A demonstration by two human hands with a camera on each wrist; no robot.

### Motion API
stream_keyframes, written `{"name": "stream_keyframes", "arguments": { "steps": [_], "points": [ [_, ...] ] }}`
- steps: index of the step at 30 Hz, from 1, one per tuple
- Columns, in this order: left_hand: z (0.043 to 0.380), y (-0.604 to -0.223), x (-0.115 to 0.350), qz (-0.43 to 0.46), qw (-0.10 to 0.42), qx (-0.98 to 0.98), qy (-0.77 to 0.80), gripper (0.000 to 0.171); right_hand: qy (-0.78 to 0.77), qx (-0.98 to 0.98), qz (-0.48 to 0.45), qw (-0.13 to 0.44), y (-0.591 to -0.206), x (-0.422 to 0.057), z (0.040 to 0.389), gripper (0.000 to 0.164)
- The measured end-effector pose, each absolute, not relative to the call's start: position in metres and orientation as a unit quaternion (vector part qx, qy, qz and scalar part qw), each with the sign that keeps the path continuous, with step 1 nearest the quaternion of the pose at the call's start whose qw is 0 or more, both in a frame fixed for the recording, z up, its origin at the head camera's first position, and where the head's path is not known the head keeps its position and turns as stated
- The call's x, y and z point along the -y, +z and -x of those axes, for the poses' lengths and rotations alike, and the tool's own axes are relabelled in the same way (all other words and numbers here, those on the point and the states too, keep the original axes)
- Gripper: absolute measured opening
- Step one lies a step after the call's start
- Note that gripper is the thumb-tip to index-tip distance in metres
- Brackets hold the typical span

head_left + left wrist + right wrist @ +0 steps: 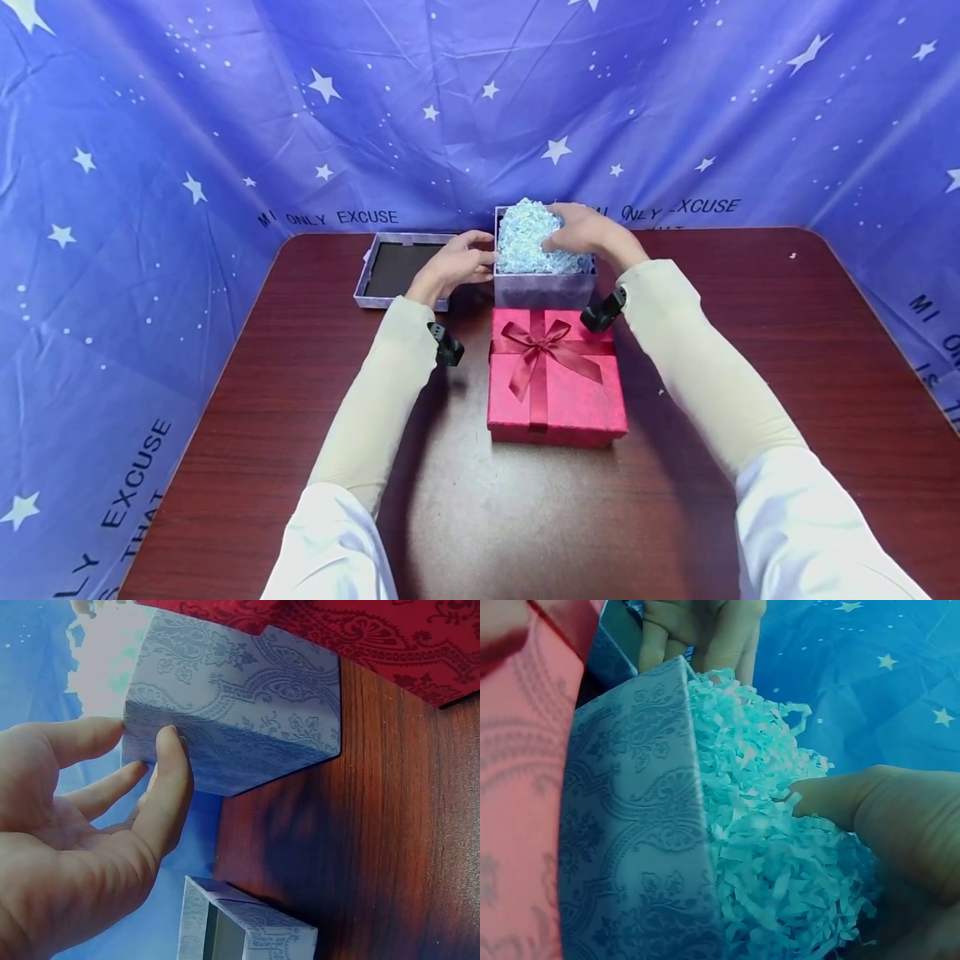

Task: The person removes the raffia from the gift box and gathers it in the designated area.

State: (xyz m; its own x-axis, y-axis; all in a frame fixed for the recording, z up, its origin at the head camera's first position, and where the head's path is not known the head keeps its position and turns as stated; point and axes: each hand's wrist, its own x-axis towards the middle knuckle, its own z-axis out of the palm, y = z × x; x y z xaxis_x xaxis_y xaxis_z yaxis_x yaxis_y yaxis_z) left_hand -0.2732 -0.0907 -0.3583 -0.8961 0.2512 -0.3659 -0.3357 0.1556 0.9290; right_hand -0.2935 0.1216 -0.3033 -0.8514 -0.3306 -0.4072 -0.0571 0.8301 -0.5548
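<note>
A lavender patterned box stands at the back of the table, heaped above its rim with pale blue shredded paper. My right hand grips into the shreds from the right, its thumb tip sunk among them in the right wrist view; the other fingers are mostly hidden there. On the box's left side, my left hand touches the wall near the rim with loosely bent fingers, gripping nothing. Directly in front of the lavender box sits a closed red gift box with a dark red ribbon bow.
Left of the lavender box lies its shallow matching lid, inside up, showing a dark panel. A blue star-printed cloth hangs behind and beside the brown wooden table. Small pale scraps lie on the table at the right.
</note>
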Motion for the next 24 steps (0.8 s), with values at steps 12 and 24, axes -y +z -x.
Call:
{"name": "stream_keyframes", "arguments": {
  "steps": [12, 24],
  "points": [
    [0.276, -0.361, 0.090, 0.029, 0.227, -0.726, 0.648, 0.046, -0.328, -0.914, 0.111, 0.213, -0.289, -0.134, 0.284, 0.087],
    [0.272, -0.358, 0.088, 0.021, 0.224, -0.723, 0.653, 0.047, -0.354, -0.912, 0.119, 0.168, -0.276, -0.146, 0.278, 0.085]
  ]
}}
